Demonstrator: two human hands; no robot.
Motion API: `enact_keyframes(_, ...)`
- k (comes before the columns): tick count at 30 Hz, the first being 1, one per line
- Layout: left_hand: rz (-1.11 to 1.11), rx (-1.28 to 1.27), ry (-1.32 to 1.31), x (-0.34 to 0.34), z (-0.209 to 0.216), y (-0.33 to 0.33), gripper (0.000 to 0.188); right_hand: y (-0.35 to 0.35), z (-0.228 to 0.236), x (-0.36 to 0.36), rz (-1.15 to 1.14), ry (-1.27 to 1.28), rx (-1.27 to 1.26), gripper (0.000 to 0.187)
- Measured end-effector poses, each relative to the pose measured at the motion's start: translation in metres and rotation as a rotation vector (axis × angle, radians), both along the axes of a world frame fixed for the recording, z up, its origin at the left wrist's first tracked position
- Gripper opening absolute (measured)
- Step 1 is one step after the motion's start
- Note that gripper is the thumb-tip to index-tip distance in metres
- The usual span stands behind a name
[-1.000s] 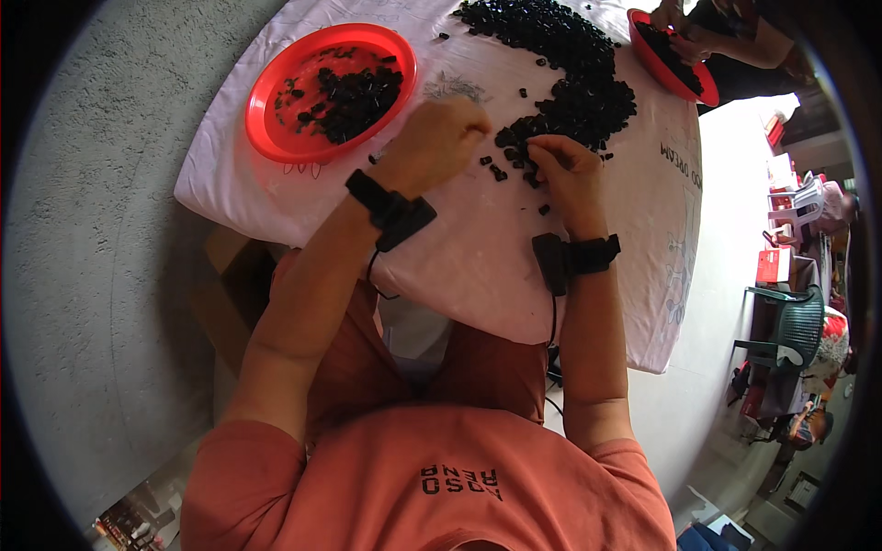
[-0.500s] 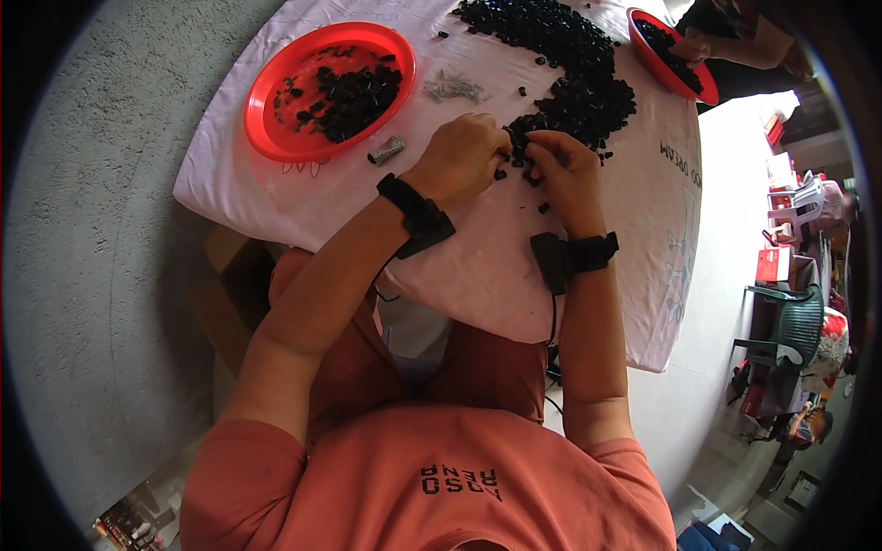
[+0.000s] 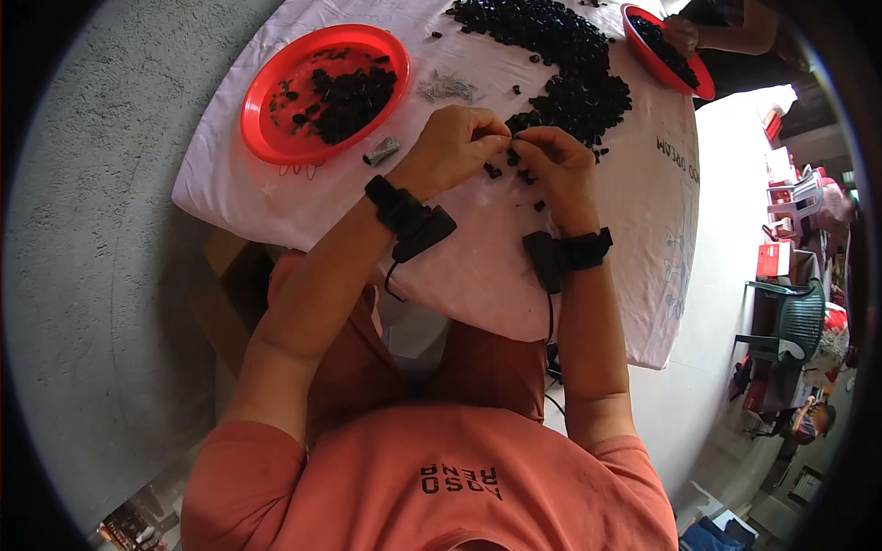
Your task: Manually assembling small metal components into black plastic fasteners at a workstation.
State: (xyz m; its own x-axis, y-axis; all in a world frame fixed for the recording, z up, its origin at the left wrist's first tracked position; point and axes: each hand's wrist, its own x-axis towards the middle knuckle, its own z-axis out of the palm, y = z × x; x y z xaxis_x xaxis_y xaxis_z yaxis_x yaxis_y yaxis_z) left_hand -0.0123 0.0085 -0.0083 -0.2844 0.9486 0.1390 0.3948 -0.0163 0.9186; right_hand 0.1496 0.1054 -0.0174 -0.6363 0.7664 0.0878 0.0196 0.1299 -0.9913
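Observation:
My left hand (image 3: 457, 147) and my right hand (image 3: 562, 167) meet fingertip to fingertip at the near edge of a heap of small black parts (image 3: 588, 87). Both are closed in a pinch. A tiny dark piece shows between the fingertips, too small to make out its kind. Several loose black parts lie on the cloth just below the fingers. To the left of my left hand sit a small pile of thin silvery pins (image 3: 446, 87) and a short grey cylinder (image 3: 381, 151). A red basin (image 3: 262, 119) partly filled with black parts stands beyond them.
A pale pink cloth (image 3: 441, 262) covers the table. At the far right, another person's hand (image 3: 680, 37) reaches into a second red basin (image 3: 703, 84) of black parts. A green chair (image 3: 799, 317) stands on the floor to the right, and a cardboard box (image 3: 230, 275) is below the table's left side.
My left hand has turned a little, and its thumb and finger now pinch closer to the right fingertips. The other person's hand has shifted slightly over the far basin.

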Motion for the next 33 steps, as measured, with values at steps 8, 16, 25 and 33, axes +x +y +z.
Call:
enact_keyframes(8,0.007,0.063,0.426,-0.016,-0.013,-0.007,0.012,0.002,-0.005,0.000,0.032,-0.193,0.128,0.016)
enact_keyframes(16,-0.037,0.037,0.477,-0.011,-0.012,-0.009,0.012,0.005,-0.012,0.001,0.054,-0.166,0.175,0.022)
enact_keyframes(25,0.072,0.191,-0.036,0.002,-0.001,-0.002,0.015,-0.005,0.005,0.000,0.116,0.019,-0.079,0.020)
enact_keyframes(33,0.099,0.110,-0.018,0.011,0.008,-0.004,0.020,-0.003,0.005,0.001,0.083,0.058,-0.153,0.015)
